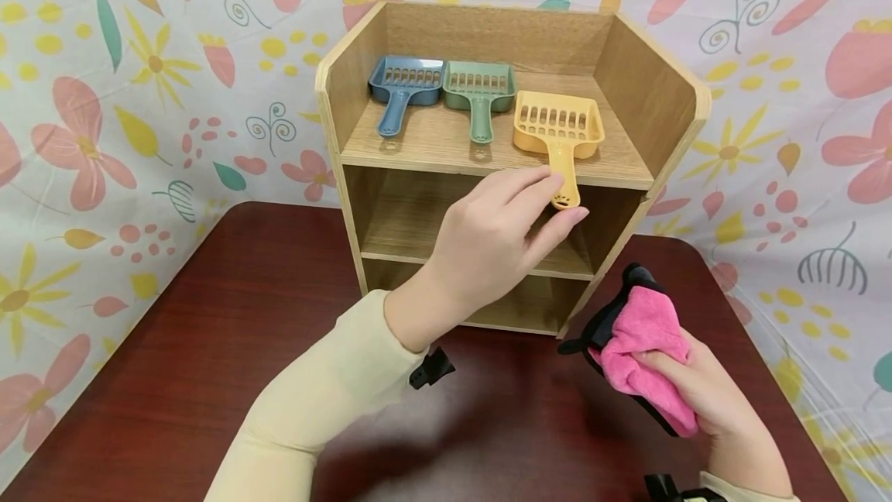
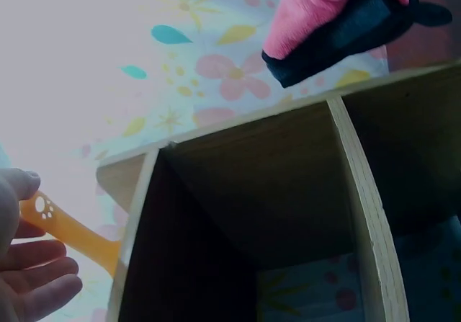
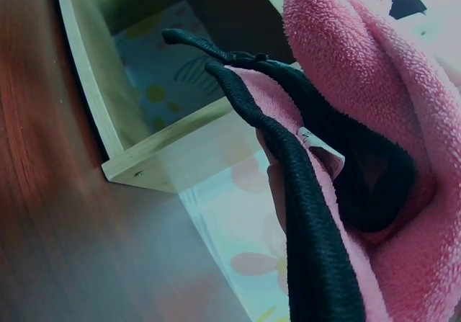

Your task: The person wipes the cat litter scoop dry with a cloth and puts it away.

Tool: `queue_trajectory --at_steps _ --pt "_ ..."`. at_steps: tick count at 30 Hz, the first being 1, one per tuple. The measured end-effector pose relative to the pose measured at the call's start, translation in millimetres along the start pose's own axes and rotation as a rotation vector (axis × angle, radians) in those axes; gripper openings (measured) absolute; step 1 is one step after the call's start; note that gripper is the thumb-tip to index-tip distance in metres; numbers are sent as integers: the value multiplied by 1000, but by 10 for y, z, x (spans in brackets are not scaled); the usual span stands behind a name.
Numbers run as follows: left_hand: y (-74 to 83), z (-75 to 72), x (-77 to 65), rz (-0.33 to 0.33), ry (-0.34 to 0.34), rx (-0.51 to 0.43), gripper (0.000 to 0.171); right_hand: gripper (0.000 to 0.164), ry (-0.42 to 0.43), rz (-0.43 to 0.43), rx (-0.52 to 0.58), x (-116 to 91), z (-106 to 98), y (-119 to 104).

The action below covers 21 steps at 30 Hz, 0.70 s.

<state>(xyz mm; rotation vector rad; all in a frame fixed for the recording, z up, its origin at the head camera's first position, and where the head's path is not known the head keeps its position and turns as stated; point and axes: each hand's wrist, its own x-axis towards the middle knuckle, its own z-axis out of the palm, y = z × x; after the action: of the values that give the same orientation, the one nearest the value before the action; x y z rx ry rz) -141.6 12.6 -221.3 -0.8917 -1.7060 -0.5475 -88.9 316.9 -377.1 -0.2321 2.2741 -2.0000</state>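
A yellow litter scoop (image 1: 560,124) lies on the top shelf at the right, its handle jutting past the front edge. My left hand (image 1: 491,242) pinches the end of that handle between thumb and fingers; the left wrist view shows the paw-print holes of the handle (image 2: 72,234) by the thumb. Further left on the same shelf lie a green litter scoop (image 1: 479,91) and a blue litter scoop (image 1: 406,87). My right hand (image 1: 711,390) grips a bunched pink cloth (image 1: 644,331) with black edging, low at the right of the shelf unit. The cloth hides most of its fingers.
The wooden shelf unit (image 1: 502,165) stands on a dark red-brown table (image 1: 230,331), with raised sides and back round its top. Two lower compartments open to the front. A flower-patterned curtain (image 1: 209,84) hangs behind and at both sides.
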Motion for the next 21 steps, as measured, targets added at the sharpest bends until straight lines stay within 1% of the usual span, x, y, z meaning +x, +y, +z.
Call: queue_trajectory --at_steps 5,10,16,21 --pt "-23 111 64 54 -6 79 30 27 -10 5 6 2 -1 12" --pt "-34 198 141 81 -7 176 32 26 0 6 -2 4 -7 3" --pt "-53 296 233 67 -36 278 33 26 4 1 5 0 -28 3" --pt "-108 372 292 35 -81 313 32 28 4 -44 13 8 -26 7"
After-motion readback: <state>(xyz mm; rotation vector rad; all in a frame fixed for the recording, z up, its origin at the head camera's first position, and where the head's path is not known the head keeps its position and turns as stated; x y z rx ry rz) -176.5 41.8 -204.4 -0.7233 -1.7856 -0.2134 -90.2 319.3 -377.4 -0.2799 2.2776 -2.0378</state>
